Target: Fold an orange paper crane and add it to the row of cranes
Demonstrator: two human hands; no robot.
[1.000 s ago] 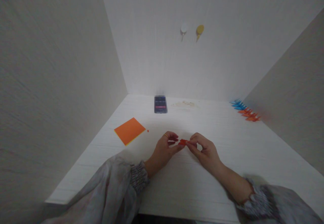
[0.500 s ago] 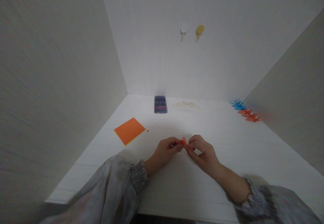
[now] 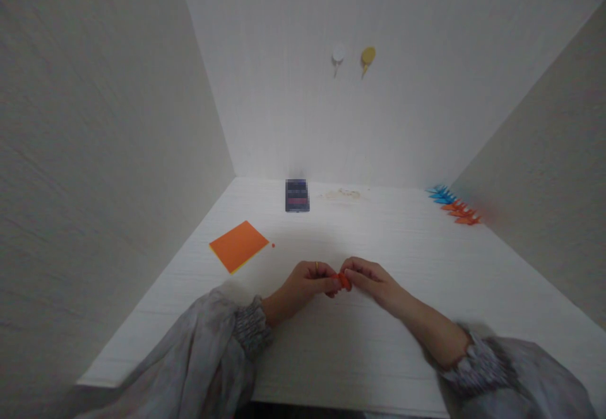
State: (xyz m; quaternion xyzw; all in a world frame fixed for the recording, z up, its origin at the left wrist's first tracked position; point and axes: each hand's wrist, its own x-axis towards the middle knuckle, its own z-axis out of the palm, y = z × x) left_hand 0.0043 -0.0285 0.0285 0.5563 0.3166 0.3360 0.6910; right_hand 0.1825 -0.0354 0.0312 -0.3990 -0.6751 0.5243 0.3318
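Observation:
Between my two hands, over the middle of the table, is a small piece of folded orange paper. My left hand, with a ring on one finger, pinches its left side between thumb and fingers. From the right, my right hand has thumb and fingertips closed on the paper's other side. Fingers cover much of the paper, so its exact shape is hidden. A stack of orange square paper, with a yellow edge showing, lies to the left beyond my left hand. Beside it sits a tiny orange bit.
Folded blue paper pieces and folded orange ones stand in a row by the right wall. A dark, pixelated flat object lies at the back. White and yellow round hooks are on the back wall. Walls enclose the table.
The folded orange paper is lower and more covered by fingers. My right hand has come in closer to my left, its fingers turned over the paper. The whole view has shifted slightly.

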